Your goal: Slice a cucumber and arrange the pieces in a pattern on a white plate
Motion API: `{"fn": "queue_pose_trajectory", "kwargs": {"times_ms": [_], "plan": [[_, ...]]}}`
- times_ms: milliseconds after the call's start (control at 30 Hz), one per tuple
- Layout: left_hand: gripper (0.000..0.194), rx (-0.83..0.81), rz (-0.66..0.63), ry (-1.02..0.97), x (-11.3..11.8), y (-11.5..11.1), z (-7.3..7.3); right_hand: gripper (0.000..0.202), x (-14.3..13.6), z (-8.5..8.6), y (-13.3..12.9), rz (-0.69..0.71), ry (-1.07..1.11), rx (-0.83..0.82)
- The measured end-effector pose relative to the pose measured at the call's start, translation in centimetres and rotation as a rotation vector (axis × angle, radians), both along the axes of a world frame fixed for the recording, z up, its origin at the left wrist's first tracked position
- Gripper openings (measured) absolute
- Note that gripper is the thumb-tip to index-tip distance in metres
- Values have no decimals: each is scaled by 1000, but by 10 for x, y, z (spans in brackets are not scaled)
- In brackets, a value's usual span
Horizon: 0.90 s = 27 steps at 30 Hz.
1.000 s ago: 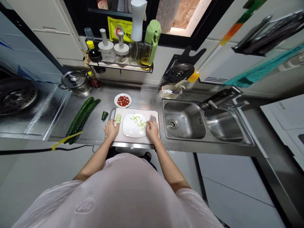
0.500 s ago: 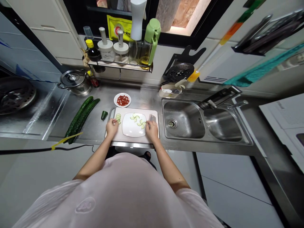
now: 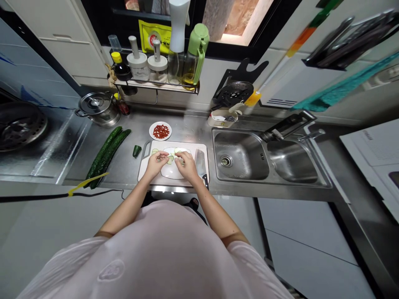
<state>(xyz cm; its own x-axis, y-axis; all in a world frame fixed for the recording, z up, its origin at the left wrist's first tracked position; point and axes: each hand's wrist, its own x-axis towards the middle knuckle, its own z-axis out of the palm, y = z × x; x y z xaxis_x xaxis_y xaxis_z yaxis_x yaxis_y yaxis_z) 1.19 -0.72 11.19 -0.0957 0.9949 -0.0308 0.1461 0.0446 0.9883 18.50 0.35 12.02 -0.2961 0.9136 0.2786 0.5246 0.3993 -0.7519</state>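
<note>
Over the white plate point(image 3: 171, 171), my left hand point(image 3: 156, 165) pinches a cucumber slice point(image 3: 170, 159) between thumb and fingers. My right hand point(image 3: 187, 167) is beside it above the same plate, fingers bent together. Whether it grips a slice is hidden. Pale green slices on the plate are partly covered by my hands. The plate rests on a light cutting board point(image 3: 147, 176), where more cucumber slices point(image 3: 155, 151) lie behind my left hand. A knife point(image 3: 200, 161) with a black handle lies along the board's right side.
Two whole cucumbers point(image 3: 109, 153) and a cut cucumber end point(image 3: 136, 150) lie left of the board. Behind it is a small plate point(image 3: 151, 131) of chopped red pieces. A lidded pot point(image 3: 101, 112) stands back left; a double sink point(image 3: 241, 160) is at right.
Both hands have moved inward over the plate, the left from the board's left side with a cucumber slice, the right from the plate's right edge. The knife is now uncovered.
</note>
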Motion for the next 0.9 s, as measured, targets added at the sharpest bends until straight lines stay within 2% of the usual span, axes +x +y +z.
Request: {"fn": "queue_pose_trajectory", "kwargs": {"times_ms": [167, 333, 467, 700, 767, 900], "plan": [[27, 51, -87, 40, 9, -5, 13, 19, -4, 5, -2, 61, -26, 7], [30, 11, -64, 0, 12, -5, 10, 17, 1, 2, -1, 50, -37, -4], [34, -102, 5, -76, 11, -5, 2, 17, 4, 0, 1, 9, -13, 4], [49, -451, -91, -295, 17, -8, 6, 20, 6, 4, -1, 12, 19, 7], [50, -482, -97, -349, 18, -7, 8, 21, 7, 4, -2, 33, 19, 8], [49, -434, -103, -360, 20, -2, 9, 21, 9, 5, -2, 58, 12, 6]]}}
